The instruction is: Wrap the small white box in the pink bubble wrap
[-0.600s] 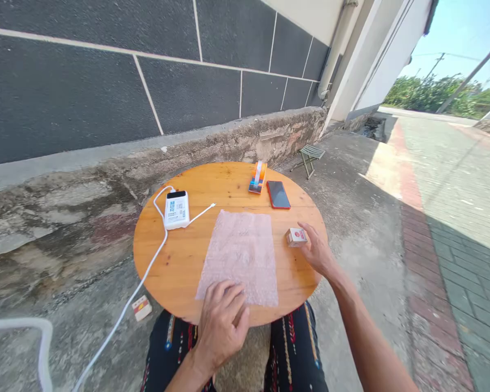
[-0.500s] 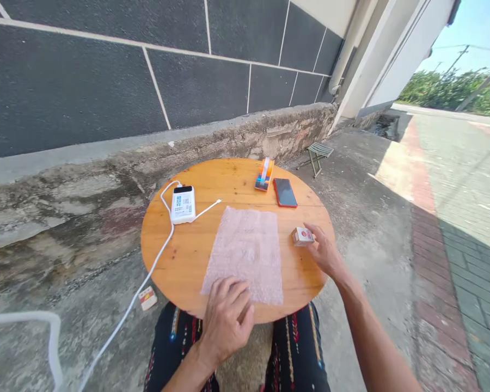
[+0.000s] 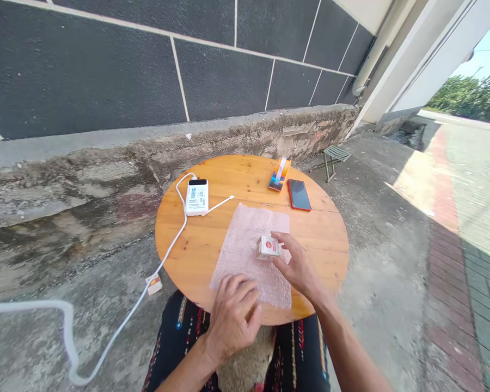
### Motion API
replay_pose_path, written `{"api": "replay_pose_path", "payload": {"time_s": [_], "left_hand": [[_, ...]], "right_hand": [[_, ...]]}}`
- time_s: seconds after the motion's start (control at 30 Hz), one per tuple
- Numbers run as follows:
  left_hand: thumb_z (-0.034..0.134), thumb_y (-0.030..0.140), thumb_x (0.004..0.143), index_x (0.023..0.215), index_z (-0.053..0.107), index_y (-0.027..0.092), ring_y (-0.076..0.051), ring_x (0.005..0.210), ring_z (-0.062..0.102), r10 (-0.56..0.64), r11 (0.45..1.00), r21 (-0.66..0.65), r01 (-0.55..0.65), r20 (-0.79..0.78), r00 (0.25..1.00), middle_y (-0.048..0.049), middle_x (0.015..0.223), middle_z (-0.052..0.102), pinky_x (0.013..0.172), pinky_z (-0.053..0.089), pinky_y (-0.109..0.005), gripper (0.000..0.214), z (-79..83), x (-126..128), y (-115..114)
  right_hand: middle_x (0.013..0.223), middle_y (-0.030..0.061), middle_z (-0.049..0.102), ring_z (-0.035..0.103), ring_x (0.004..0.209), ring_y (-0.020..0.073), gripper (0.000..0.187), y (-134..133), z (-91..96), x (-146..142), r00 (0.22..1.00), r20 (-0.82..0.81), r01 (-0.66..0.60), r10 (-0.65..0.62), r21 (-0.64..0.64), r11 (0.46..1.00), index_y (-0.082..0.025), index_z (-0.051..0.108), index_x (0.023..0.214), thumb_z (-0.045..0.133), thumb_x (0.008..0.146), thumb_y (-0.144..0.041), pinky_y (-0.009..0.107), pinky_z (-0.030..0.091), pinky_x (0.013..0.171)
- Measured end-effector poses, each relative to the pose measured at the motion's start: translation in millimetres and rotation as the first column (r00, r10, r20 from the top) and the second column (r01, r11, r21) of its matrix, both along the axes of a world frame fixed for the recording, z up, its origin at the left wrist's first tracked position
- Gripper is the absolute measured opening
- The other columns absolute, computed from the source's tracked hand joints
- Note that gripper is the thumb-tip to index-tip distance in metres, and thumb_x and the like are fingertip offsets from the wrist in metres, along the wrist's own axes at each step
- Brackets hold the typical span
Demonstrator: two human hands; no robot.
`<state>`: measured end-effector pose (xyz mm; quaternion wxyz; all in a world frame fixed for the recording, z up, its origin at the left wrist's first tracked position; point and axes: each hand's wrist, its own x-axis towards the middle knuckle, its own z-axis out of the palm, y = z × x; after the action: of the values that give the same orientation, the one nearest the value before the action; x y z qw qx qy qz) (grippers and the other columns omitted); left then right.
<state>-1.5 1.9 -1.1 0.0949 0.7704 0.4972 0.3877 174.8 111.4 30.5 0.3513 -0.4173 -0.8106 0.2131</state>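
Round wooden table (image 3: 326,239) bearing bubble wrap (image 3: 245,245) stands beside a dark tiled wall (image 3: 106,71).

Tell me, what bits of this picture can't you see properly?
All in the head view:
1. The small box: its print is too small to read, and the right hand covers its right side.
2. The bubble wrap: its near edge hides under the left hand.
3. The power bank: label too small to read.
4. The white cable: cut off by the left edge.
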Motion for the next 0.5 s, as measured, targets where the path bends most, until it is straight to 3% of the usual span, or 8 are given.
{"api": "replay_pose_path", "payload": {"time_s": [0.5], "left_hand": [[0.053, 0.013, 0.076, 0.086, 0.062, 0.018, -0.025, 0.097, 0.050, -0.012, 0.999, -0.042, 0.013, 0.019, 1.000, -0.0062, 0.097, 0.065, 0.087, 0.039, -0.046, 0.014, 2.3, -2, 1]], "right_hand": [[0.128, 0.0075, 0.052, 0.050, 0.116, 0.0229, 0.052, 7, -12.5, -21, 0.998, 0.038, -0.044, 0.044, -0.012, 0.999, -0.024, 0.046, 0.130, 0.053, 0.080, -0.013, 0.043, 0.045, 0.096]]}}
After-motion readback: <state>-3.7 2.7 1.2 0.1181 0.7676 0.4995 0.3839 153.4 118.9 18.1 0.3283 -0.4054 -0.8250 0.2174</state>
